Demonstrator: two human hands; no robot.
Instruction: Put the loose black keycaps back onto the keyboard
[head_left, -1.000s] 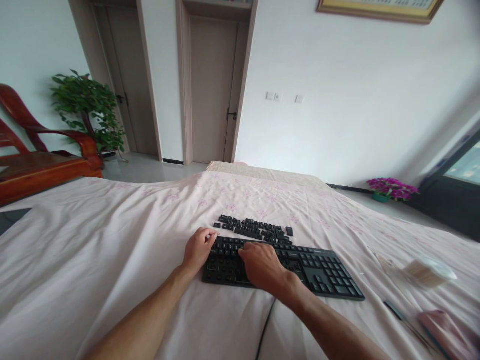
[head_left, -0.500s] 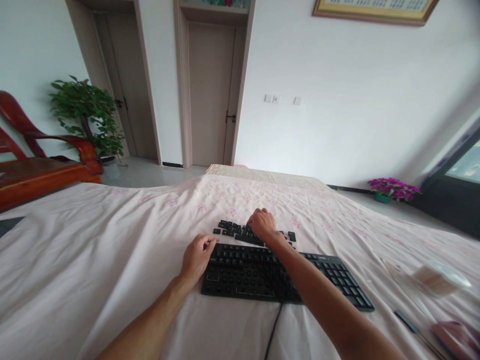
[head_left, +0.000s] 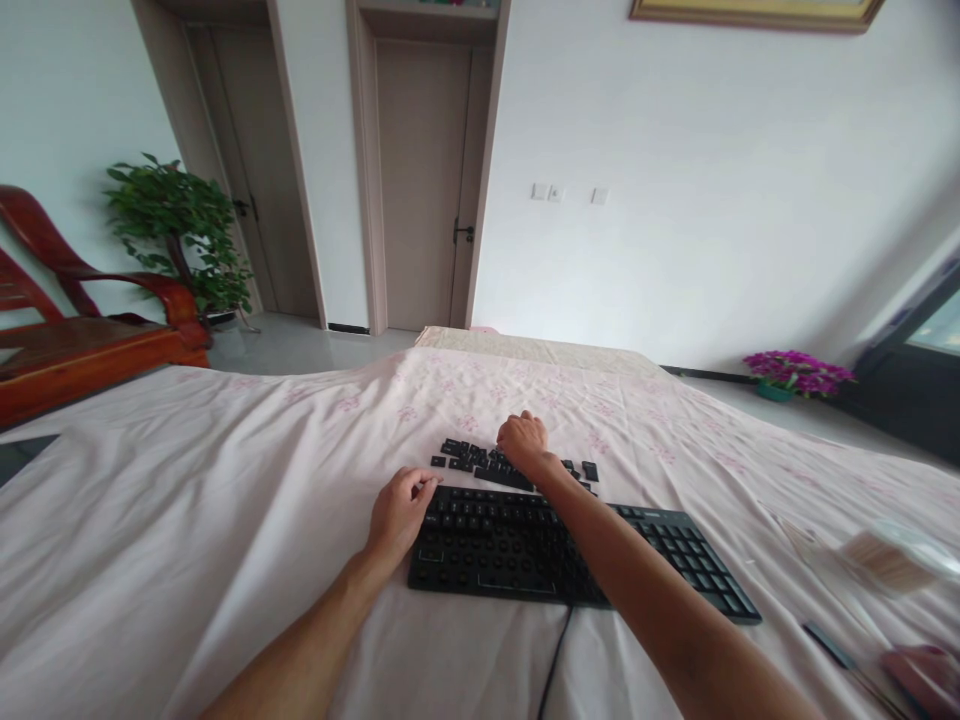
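A black computer keyboard [head_left: 517,580] lies on the floral sheet, with many keycaps off its lower left and middle part. Loose black keycaps [head_left: 501,476] lie in a cluster just beyond its far edge. My left hand [head_left: 399,508] is at the keyboard's far left corner, thumb and forefinger pinched together; whatever is between them is too small to make out. Over the loose keycaps, my right hand [head_left: 523,440] has its fingers curled downward and closed. Its fingertips are mostly hidden behind the hand, and my right forearm crosses above the keyboard.
A cable [head_left: 553,665] runs from the keyboard's near edge. At the right lie a clear container of thin sticks [head_left: 892,558], a dark slim tool [head_left: 828,645] and a blurred pinkish item [head_left: 926,675]. A wooden chair [head_left: 97,340] and a plant [head_left: 180,230] stand at the left.
The view has shifted slightly, so everything sits a little further right. My right hand stays over the loose keycaps, and my left hand stays at the keyboard's corner.
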